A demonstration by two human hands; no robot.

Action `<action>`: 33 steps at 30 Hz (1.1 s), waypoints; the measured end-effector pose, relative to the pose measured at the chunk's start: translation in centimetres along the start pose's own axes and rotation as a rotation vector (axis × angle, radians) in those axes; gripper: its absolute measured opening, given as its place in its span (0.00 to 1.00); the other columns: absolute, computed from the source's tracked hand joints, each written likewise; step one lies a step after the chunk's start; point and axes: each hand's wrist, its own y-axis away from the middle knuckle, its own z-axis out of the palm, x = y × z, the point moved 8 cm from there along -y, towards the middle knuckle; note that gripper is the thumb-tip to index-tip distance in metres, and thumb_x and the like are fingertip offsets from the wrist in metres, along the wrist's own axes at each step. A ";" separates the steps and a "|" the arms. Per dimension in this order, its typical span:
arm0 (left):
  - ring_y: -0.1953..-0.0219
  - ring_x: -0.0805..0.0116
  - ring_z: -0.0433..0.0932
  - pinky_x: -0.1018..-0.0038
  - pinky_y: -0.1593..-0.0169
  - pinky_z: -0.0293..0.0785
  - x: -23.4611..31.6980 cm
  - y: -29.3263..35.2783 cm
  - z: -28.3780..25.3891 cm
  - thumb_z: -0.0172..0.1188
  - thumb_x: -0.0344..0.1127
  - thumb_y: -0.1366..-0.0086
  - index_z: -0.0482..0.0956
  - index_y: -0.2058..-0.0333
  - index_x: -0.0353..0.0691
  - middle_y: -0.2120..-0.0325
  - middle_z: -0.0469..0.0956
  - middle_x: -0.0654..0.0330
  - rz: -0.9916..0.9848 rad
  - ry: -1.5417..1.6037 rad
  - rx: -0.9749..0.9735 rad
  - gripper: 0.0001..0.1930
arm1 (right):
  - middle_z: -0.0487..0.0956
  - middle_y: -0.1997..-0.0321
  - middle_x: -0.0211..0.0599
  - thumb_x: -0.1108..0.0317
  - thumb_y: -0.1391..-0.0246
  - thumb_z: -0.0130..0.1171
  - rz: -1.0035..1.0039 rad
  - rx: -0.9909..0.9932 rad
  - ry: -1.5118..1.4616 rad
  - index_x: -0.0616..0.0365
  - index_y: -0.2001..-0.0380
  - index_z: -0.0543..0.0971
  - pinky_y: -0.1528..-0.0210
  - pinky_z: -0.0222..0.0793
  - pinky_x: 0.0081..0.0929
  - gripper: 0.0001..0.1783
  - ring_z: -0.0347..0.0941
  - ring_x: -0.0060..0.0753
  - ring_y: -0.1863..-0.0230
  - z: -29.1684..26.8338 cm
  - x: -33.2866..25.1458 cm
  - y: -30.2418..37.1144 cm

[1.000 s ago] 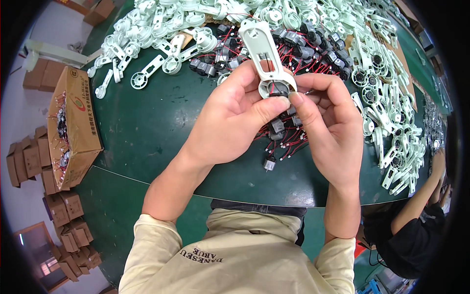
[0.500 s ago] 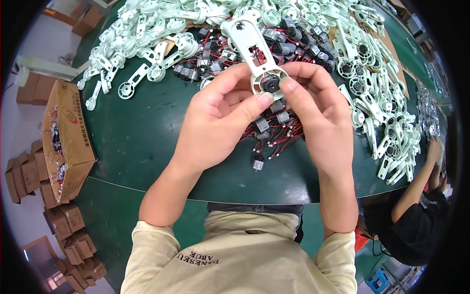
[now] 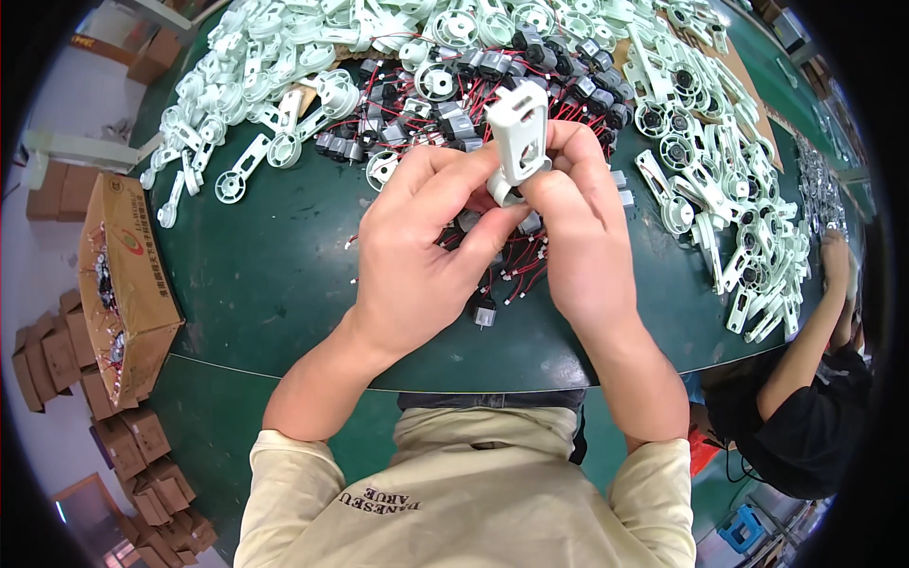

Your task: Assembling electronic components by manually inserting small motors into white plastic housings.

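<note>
Both my hands hold one pale green plastic housing (image 3: 521, 137) above the table, its long arm tilted up on edge. My left hand (image 3: 412, 237) grips the round end from the left with thumb and fingers. From the other side my right hand (image 3: 587, 227) pinches the same end, thumb and forefinger close together. A dark part shows at the round end, mostly covered by my fingers. Beyond and beneath my hands lies a heap of small grey and black motors (image 3: 454, 118) with red wires. One loose motor (image 3: 485, 313) lies nearer me.
Pale green housings (image 3: 284, 57) are heaped at the far left and back. More housings with black round parts (image 3: 739, 208) lie at the right. A cardboard box (image 3: 142, 293) holding motors stands left of the green table (image 3: 256, 284). A co-worker's arm (image 3: 805, 331) reaches in at right.
The housing has turned in my hands, from its open round face showing to standing on edge. My right hand has shifted left and rotated; its fingers now cover the round end.
</note>
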 end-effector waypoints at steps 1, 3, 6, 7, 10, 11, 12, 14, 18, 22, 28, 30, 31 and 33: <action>0.67 0.72 0.77 0.78 0.64 0.75 0.0 -0.2 0.0 0.63 0.22 0.45 0.75 0.52 0.32 0.68 0.73 0.59 -0.021 0.016 -0.008 0.19 | 0.71 0.64 0.30 0.73 0.44 0.51 0.004 -0.017 -0.015 0.61 0.60 0.67 0.70 0.63 0.16 0.09 0.65 0.15 0.69 0.0 -0.1 -0.2; 0.61 0.73 0.76 0.79 0.58 0.74 -1.7 -0.2 0.4 0.58 0.21 0.39 0.71 0.49 0.29 0.66 0.74 0.61 -0.322 0.506 0.021 0.18 | 0.73 0.62 0.31 0.73 0.43 0.55 0.028 -0.098 -0.062 0.63 0.57 0.69 0.62 0.67 0.17 0.12 0.68 0.17 0.64 -0.1 -0.9 -0.3; 0.57 0.74 0.75 0.78 0.53 0.73 -2.0 -0.1 0.1 0.54 0.20 0.37 0.67 0.47 0.27 0.59 0.73 0.60 -0.389 0.648 -0.055 0.19 | 0.74 0.60 0.31 0.74 0.42 0.56 0.013 -0.161 -0.008 0.64 0.54 0.69 0.55 0.69 0.17 0.14 0.70 0.18 0.59 0.2 -1.4 0.2; 0.57 0.74 0.75 0.79 0.53 0.73 -1.6 -0.1 0.0 0.54 0.20 0.37 0.67 0.46 0.28 0.57 0.73 0.59 -0.364 0.614 -0.068 0.19 | 0.74 0.60 0.32 0.74 0.42 0.56 0.007 -0.158 0.005 0.64 0.54 0.69 0.56 0.70 0.17 0.14 0.70 0.18 0.59 0.3 -1.2 0.3; 0.57 0.74 0.75 0.79 0.54 0.73 -1.5 -0.3 -0.5 0.57 0.21 0.38 0.68 0.48 0.29 0.60 0.73 0.60 -0.388 0.599 -0.052 0.19 | 0.73 0.59 0.33 0.76 0.42 0.55 -0.016 -0.194 -0.030 0.64 0.53 0.68 0.55 0.70 0.18 0.14 0.71 0.18 0.59 0.7 -1.3 0.2; 0.57 0.74 0.75 0.79 0.54 0.73 -1.6 -0.2 -0.3 0.57 0.21 0.38 0.68 0.48 0.29 0.60 0.73 0.60 -0.389 0.601 -0.052 0.19 | 0.73 0.59 0.34 0.76 0.41 0.54 -0.027 -0.204 -0.047 0.64 0.53 0.68 0.55 0.70 0.18 0.13 0.71 0.18 0.59 0.8 -1.3 0.2; 0.59 0.76 0.74 0.80 0.57 0.73 -1.4 -0.3 -0.2 0.59 0.23 0.39 0.69 0.51 0.30 0.62 0.72 0.62 -0.351 0.601 -0.037 0.17 | 0.73 0.59 0.34 0.76 0.41 0.54 -0.027 -0.205 -0.048 0.64 0.53 0.68 0.55 0.70 0.18 0.13 0.71 0.18 0.59 1.0 -1.2 0.2; 0.62 0.78 0.74 0.81 0.60 0.72 -1.7 -0.3 -0.3 0.62 0.24 0.40 0.70 0.55 0.30 0.64 0.72 0.63 -0.313 0.600 -0.021 0.15 | 0.73 0.60 0.34 0.77 0.41 0.53 -0.070 -0.190 -0.007 0.64 0.54 0.67 0.56 0.71 0.19 0.12 0.71 0.18 0.59 1.2 -1.0 0.4; 0.72 0.82 0.67 0.82 0.69 0.67 -1.8 -0.3 -0.8 0.67 0.28 0.43 0.70 0.63 0.33 0.67 0.69 0.65 -0.212 0.420 -0.004 0.14 | 0.73 0.62 0.33 0.78 0.41 0.51 -0.098 -0.174 0.115 0.64 0.57 0.66 0.59 0.70 0.17 0.10 0.71 0.17 0.60 1.4 -0.5 0.6; 0.75 0.82 0.67 0.82 0.71 0.67 -1.5 -0.3 -1.2 0.67 0.29 0.44 0.70 0.65 0.34 0.68 0.68 0.64 -0.169 0.300 0.006 0.13 | 0.72 0.64 0.31 0.79 0.41 0.52 -0.115 -0.212 0.115 0.63 0.57 0.67 0.62 0.68 0.15 0.10 0.69 0.15 0.63 1.7 -0.9 0.3; 0.67 0.78 0.73 0.80 0.62 0.74 -0.7 -0.8 -2.2 0.61 0.22 0.41 0.71 0.52 0.32 0.57 0.69 0.60 -0.265 0.434 -0.021 0.17 | 0.76 0.65 0.29 0.74 0.42 0.57 -0.112 -0.113 0.183 0.62 0.55 0.71 0.66 0.65 0.12 0.13 0.69 0.13 0.66 -1.9 -2.7 -0.8; 0.71 0.82 0.71 0.84 0.68 0.69 -1.5 -1.7 -5.5 0.60 0.24 0.39 0.72 0.53 0.35 0.69 0.76 0.64 -0.271 0.297 0.155 0.15 | 0.77 0.64 0.31 0.68 0.43 0.59 -0.283 0.140 0.457 0.63 0.55 0.74 0.63 0.67 0.15 0.15 0.72 0.17 0.66 -6.9 -5.3 -1.5; 0.73 0.83 0.70 0.86 0.70 0.66 -2.3 -1.9 -8.2 0.60 0.28 0.38 0.74 0.56 0.36 0.75 0.75 0.68 -0.203 0.134 0.262 0.11 | 0.78 0.63 0.33 0.66 0.43 0.59 -0.294 0.292 0.613 0.64 0.55 0.74 0.62 0.68 0.17 0.16 0.73 0.19 0.65 -9.4 -6.5 -1.9; 0.73 0.81 0.70 0.83 0.70 0.67 -4.4 -2.0 -12.6 0.61 0.32 0.39 0.76 0.59 0.36 0.73 0.75 0.65 -0.273 -0.180 0.433 0.11 | 0.78 0.60 0.38 0.61 0.43 0.59 -0.372 0.521 0.884 0.64 0.52 0.75 0.57 0.69 0.24 0.20 0.73 0.26 0.61 -14.6 -8.7 -2.2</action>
